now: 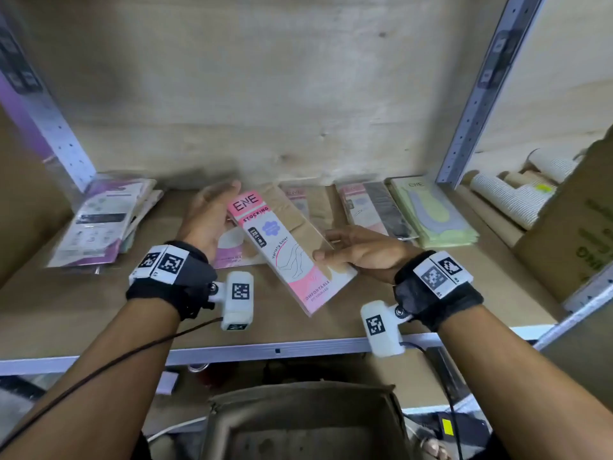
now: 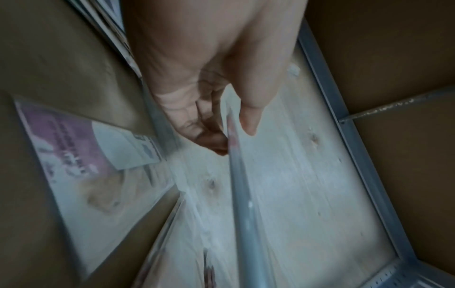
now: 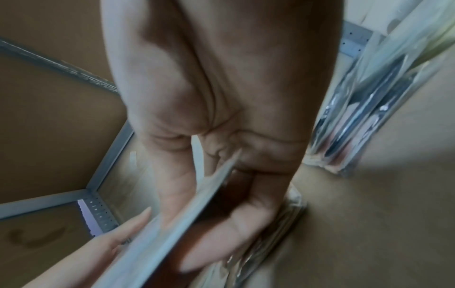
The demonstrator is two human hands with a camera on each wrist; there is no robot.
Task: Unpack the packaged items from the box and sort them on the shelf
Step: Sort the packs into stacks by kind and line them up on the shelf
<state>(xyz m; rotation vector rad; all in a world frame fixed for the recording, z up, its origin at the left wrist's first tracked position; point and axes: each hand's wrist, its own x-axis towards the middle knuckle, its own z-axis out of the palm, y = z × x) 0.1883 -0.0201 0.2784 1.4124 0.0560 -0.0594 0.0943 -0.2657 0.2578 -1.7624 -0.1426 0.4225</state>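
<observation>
My right hand point(image 1: 361, 252) pinches the stocking packet point(image 1: 292, 250) at its near edge, between both hands; my left hand point(image 1: 209, 217), fingers straight, steadies the far end. It looks light, flat, slippery-wrapped; edges grip best.

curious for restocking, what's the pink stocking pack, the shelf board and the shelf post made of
Pink stocking pack: seemingly a printed card insert in a clear glossy plastic sleeve, judging by the sheen.
Shelf board: matte brown, looks like cardboard or fibreboard; cannot tell which.
Shelf post: pale painted metal, with punched holes.
</observation>
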